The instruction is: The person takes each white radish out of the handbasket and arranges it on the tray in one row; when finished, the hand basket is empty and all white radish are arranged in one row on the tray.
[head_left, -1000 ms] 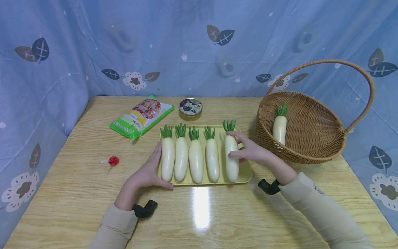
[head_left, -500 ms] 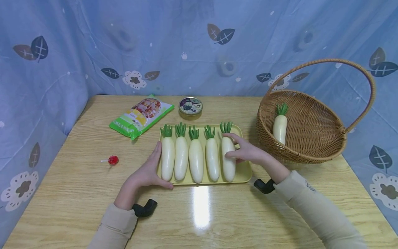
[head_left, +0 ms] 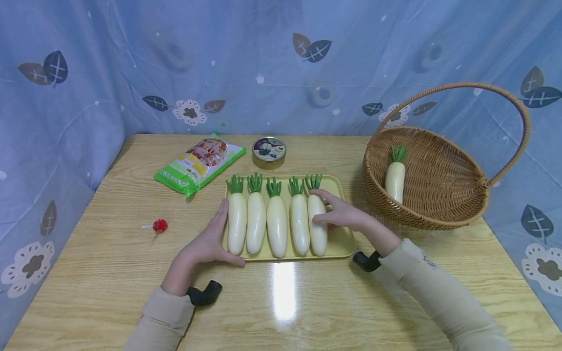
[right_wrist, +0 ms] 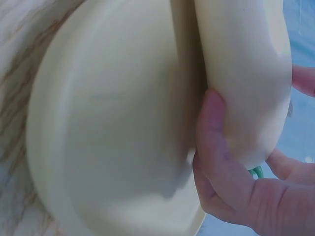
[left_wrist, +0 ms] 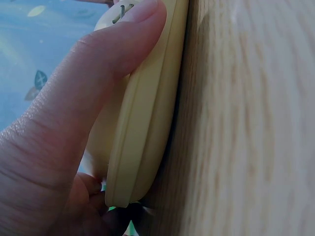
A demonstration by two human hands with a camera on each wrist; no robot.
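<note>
My right hand [head_left: 344, 213] grips the rightmost white radish [head_left: 318, 239] on the pale yellow tray [head_left: 344, 246], with thumb and fingers on opposite sides. In the right wrist view those fingers curl around the smooth white radish [right_wrist: 246, 64]. This radish lies close beside its neighbour. Several more white radishes [head_left: 276, 226] with green tops stand side by side to its left. My left hand [head_left: 210, 245] holds the tray's near left corner. The left wrist view has the left thumb [left_wrist: 93, 69] over the tray rim [left_wrist: 142, 128], its other fingers partly hidden.
A wicker basket [head_left: 443, 180] with a tall handle stands at the right, holding one white radish [head_left: 395, 180]. Behind the tray are a green-edged food packet [head_left: 199, 165] and a round tin [head_left: 269, 152]. A red lollipop [head_left: 160, 225] lies left on the wooden table [head_left: 110, 273].
My right hand has moved the rightmost radish leftward across the tray, closing the gap to its neighbour. My left hand and the tray have stayed in place.
</note>
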